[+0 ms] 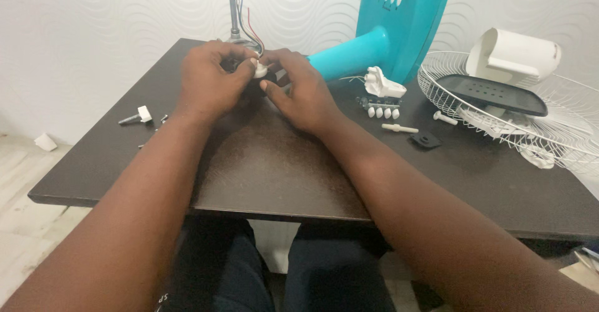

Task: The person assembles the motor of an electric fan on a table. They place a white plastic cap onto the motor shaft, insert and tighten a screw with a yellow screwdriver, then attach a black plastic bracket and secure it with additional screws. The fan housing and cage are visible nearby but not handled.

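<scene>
I sit at a dark brown table with a matte, faintly mottled top, set against a white wall with a raised wave pattern. The floor at the left is pale tile, and one small white scrap lies on it near the wall.

My left hand and my right hand meet at the far middle of the table. Both are closed together on one small white part, pinched between my fingertips; it sits just above the tabletop, in front of one metal shaft that stands upright with several thin wires running down to my hands. How many wires there are I cannot tell.

Items counted on the table:
- One turquoise fan body, lying with its neck toward my right hand.
- One white switch block beside it, with a row of four white buttons just in front.
- One white rod and one small black plate, near each other.
- One white peg, close to the wire guard.
- One white wire guard at the right edge, bearing one black oval panel and one white housing.
- One white-headed knob piece at the left, with a few tiny screws beside it, too small to count.
</scene>
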